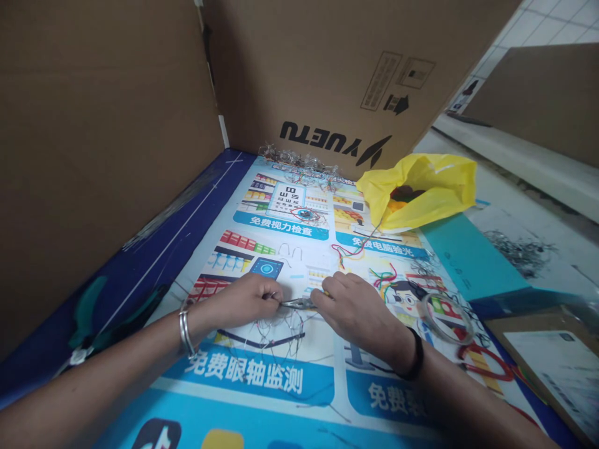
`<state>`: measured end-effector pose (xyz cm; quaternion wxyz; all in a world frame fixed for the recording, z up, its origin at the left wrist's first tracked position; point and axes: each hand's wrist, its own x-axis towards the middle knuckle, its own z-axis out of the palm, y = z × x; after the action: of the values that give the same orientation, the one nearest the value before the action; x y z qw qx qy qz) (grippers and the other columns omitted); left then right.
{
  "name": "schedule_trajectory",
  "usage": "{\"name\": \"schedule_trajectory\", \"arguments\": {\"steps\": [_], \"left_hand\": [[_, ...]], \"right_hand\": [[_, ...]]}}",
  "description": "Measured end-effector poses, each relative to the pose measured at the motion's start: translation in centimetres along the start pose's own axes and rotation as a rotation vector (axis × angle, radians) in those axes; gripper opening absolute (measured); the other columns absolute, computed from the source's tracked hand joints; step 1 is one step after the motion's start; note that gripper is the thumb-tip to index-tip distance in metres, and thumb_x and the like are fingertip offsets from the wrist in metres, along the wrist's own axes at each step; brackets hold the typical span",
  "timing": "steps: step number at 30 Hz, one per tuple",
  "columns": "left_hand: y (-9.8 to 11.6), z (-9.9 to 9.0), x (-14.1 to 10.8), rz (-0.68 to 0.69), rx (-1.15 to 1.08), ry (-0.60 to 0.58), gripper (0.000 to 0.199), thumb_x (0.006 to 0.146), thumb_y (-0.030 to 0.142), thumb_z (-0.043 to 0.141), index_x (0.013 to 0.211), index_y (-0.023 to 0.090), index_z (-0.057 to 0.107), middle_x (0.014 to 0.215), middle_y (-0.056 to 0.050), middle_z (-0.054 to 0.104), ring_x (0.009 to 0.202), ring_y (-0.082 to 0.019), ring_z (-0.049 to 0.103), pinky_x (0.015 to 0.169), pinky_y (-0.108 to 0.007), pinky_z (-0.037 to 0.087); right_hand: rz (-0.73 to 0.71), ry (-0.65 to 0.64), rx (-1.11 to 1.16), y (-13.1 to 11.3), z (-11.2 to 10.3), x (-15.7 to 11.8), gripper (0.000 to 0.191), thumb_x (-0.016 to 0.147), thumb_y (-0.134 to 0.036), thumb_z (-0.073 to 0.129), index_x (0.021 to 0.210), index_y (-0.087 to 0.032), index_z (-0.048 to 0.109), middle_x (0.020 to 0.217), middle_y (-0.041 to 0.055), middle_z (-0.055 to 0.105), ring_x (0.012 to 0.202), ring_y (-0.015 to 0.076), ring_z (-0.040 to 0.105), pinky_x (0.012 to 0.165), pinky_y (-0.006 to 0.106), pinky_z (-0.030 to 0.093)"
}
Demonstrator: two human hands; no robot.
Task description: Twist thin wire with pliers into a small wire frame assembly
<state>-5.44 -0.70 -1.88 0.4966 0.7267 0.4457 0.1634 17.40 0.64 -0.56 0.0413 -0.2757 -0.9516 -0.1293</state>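
My right hand [358, 312] is wrapped round a pair of pliers [297, 304], whose metal jaws point left. My left hand [253, 300] is closed in a pinch at the tip of the jaws, on what looks like thin wire; the fingers hide most of it. Just below the two hands is a loose tangle of thin silvery wire [276, 330]; I cannot tell whether it hangs or lies on the printed poster [224, 399]. A short bent wire [291, 251] lies on the poster beyond my hands.
Cardboard walls [299, 68] close off the back and left. Clear wire-like pieces [299, 161] line the back edge. A yellow bag [435, 206] lies open at right, near coloured cords [386, 277], a tape roll [447, 318] and a wire heap [517, 252]. Teal-handled cutters [88, 312] rest at left.
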Motion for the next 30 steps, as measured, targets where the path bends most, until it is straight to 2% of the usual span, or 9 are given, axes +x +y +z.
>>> {"name": "schedule_trajectory", "arguments": {"steps": [8,18,23,30], "left_hand": [[0.3,-0.2,0.0,-0.013,-0.017,-0.015,0.013,0.07,0.015,0.043,0.057,0.016,0.046,0.056,0.004,0.04,0.054,-0.01,0.035,0.05,-0.022,0.026],[0.6,-0.8,-0.1,-0.034,-0.069,-0.124,0.016,0.074,0.019,0.043,0.059,0.016,0.046,0.057,0.003,0.037,0.051,-0.009,0.032,0.047,-0.021,0.025],[0.8,-0.9,-0.1,0.029,-0.053,-0.126,0.017,0.073,0.018,0.043,0.056,0.016,0.043,0.061,0.003,0.041,0.055,-0.01,0.034,0.053,-0.022,0.029],[0.9,-0.8,0.0,0.024,-0.028,-0.11,0.015,0.071,0.014,0.042,0.056,0.016,0.042,0.06,0.003,0.038,0.054,-0.01,0.033,0.051,-0.022,0.026]], "right_hand": [[0.026,0.008,0.065,-0.1,0.3,-0.2,0.005,0.083,-0.02,0.052,0.078,-0.02,0.054,0.073,0.0027,0.05,0.07,0.017,0.039,0.06,0.029,0.021],[-0.03,0.034,0.037,0.4,-0.2,-0.1,0.006,0.085,-0.02,0.05,0.084,-0.02,0.056,0.075,0.0031,0.051,0.073,0.0179,0.039,0.065,0.031,0.023],[-0.049,0.01,-0.006,0.4,-0.7,-0.1,0.006,0.086,-0.019,0.049,0.088,-0.02,0.054,0.076,0.0028,0.051,0.074,0.0184,0.039,0.065,0.031,0.023],[-0.08,-0.004,-0.044,0.2,-1.2,-0.2,0.007,0.086,-0.02,0.049,0.093,-0.02,0.053,0.078,0.0031,0.052,0.074,0.0183,0.04,0.064,0.031,0.023]]}}
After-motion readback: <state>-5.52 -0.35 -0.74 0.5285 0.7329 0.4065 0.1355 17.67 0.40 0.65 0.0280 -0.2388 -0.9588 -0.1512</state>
